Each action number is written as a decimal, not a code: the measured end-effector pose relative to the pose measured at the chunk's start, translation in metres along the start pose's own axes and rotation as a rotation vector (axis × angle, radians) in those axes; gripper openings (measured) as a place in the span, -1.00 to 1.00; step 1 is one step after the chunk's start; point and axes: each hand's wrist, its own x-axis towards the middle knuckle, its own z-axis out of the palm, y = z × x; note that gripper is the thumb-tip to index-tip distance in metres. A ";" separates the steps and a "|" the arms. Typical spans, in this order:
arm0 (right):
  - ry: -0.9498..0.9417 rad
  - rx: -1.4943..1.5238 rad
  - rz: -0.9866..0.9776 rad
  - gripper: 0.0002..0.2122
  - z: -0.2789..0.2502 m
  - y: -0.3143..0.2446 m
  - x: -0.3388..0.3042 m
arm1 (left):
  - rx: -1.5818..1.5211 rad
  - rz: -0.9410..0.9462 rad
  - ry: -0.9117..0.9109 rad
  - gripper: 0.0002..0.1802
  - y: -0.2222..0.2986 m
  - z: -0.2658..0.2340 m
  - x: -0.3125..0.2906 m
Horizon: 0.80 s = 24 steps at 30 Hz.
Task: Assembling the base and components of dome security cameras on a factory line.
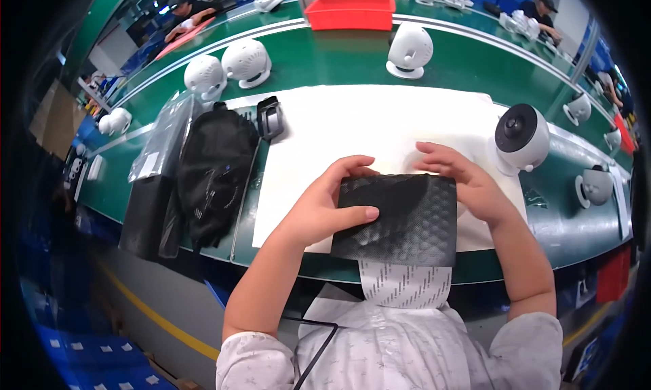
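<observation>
My left hand (pixel 325 203) grips a black bubble-textured pouch (pixel 407 220) at its left side, thumb across the front and fingers behind the top edge. Out of the pouch's lower edge hangs a white strip with printed lines (pixel 407 285), reaching down over my shirt. My right hand (pixel 468 176) is at the pouch's upper right corner. Its fingers are stretched and apart beyond the top edge, while its thumb is hidden behind the pouch. A pale blurred shape lies beyond the fingers, too faint to name. Right of my right hand stands a round white camera (pixel 539 142) with a black front.
White paper (pixel 312 153) covers the green bench. On the left lie a black bag (pixel 217 166), clear plastic sleeves (pixel 163 142) and a small black device (pixel 270 117). More white cameras (pixel 245 61) stand along the back, near a red bin (pixel 349 14). People work farther off.
</observation>
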 end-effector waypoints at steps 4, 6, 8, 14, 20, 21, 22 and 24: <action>0.047 0.367 -0.052 -0.18 0.000 0.000 -0.017 | 0.020 0.016 0.077 -0.35 -0.002 0.007 0.000; 0.047 -0.229 -0.021 -0.12 0.016 -0.015 -0.021 | -0.060 0.007 0.177 -0.36 0.000 0.012 0.000; 0.125 -0.529 -0.006 -0.20 0.025 -0.015 -0.021 | -0.078 -0.014 0.203 -0.36 0.002 0.016 0.000; 0.305 -0.126 0.044 -0.37 0.027 -0.010 -0.022 | -0.328 -0.055 0.115 -0.29 -0.016 0.017 -0.012; 0.354 0.085 0.180 -0.49 0.031 -0.014 -0.023 | -0.260 0.143 0.325 -0.66 -0.030 0.034 -0.016; 0.343 0.089 0.140 -0.53 0.031 -0.012 -0.025 | -0.259 0.144 0.323 -0.66 -0.030 0.037 -0.015; 0.332 0.092 0.100 -0.58 0.031 -0.010 -0.027 | -0.315 0.169 0.336 -0.66 -0.030 0.040 -0.013; 0.347 0.116 0.080 -0.60 0.032 -0.007 -0.026 | -0.419 0.147 0.369 -0.57 -0.032 0.040 -0.013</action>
